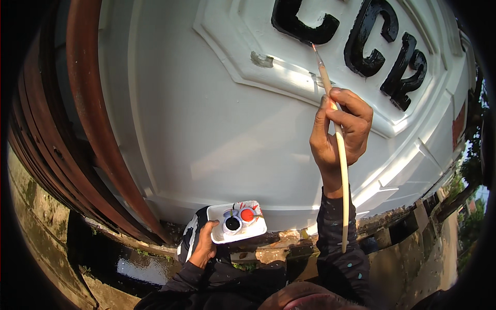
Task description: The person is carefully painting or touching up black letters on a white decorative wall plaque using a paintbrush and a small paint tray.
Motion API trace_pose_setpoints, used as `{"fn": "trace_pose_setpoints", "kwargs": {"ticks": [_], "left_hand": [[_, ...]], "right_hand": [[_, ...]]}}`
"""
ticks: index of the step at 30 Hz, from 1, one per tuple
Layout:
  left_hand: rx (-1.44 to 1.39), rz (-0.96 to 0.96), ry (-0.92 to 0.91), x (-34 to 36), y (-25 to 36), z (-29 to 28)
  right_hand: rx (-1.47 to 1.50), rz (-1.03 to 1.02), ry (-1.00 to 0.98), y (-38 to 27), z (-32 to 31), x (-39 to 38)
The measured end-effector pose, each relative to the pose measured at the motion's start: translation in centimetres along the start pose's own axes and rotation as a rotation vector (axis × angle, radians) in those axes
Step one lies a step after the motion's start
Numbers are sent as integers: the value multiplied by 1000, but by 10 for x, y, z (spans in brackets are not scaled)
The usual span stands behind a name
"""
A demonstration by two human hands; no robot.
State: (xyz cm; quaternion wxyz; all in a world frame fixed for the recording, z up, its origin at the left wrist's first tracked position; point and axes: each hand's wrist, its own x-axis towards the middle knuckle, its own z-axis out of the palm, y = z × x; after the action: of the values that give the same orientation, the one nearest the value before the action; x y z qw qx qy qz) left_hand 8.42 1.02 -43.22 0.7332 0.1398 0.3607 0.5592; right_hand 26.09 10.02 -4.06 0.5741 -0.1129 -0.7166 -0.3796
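My right hand (342, 129) grips a long, pale wooden paintbrush (341, 170) with its fingers closed. The brush's fine, reddish-looking tip meets the lower edge of a raised black letter (321, 33) on a white wall panel (237, 57); more black raised letters (364, 62) stand to its right. Low at the centre, my left hand (205, 243) holds a white plastic tray (219, 236) by its left side. In it are a cup of black paint (232, 224), a cup of red paint (247, 215) and a third small cup partly hidden behind them.
Brown metal bars (85, 103) run down the left. A concrete ledge (31, 201) borders a drain with dark water (134, 268) below. Trees (475, 144) and paving (434, 258) show at the right. Part of a leg in dark trousers is behind the tray.
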Motion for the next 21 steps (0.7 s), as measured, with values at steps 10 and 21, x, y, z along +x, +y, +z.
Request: {"fn": "trace_pose_setpoints", "kwargs": {"ticks": [10, 21], "left_hand": [[-10, 10, -1, -4, 5, 5], [11, -35, 28, 4, -3, -9]], "right_hand": [[-17, -123, -17, 3, 2, 3], [-36, -73, 2, 4, -5, 0]]}}
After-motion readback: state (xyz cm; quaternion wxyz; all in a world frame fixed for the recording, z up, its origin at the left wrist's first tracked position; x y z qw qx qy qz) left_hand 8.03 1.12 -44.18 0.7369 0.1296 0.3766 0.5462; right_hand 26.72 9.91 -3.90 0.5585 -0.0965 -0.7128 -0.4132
